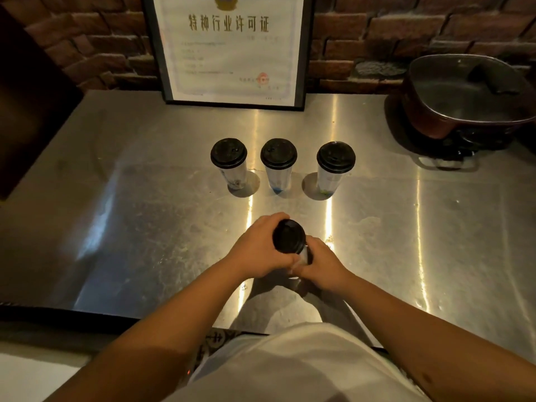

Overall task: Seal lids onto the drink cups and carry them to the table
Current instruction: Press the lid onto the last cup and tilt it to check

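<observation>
Three clear drink cups with black lids stand in a row on the steel counter: the left cup (229,165), the middle cup (278,166) and the right cup (335,166). A fourth cup with a black lid (289,236) is nearer to me, tilted slightly. My left hand (258,250) wraps it from the left, fingers by the lid's edge. My right hand (323,264) grips the clear cup body from the right. Most of that cup's body is hidden by my hands.
A framed certificate (232,47) leans against the brick wall at the back. A dark pot with a lid (464,94) sits at the back right. The steel counter (145,213) ends in a front edge near my torso. A dark object stands at the far left.
</observation>
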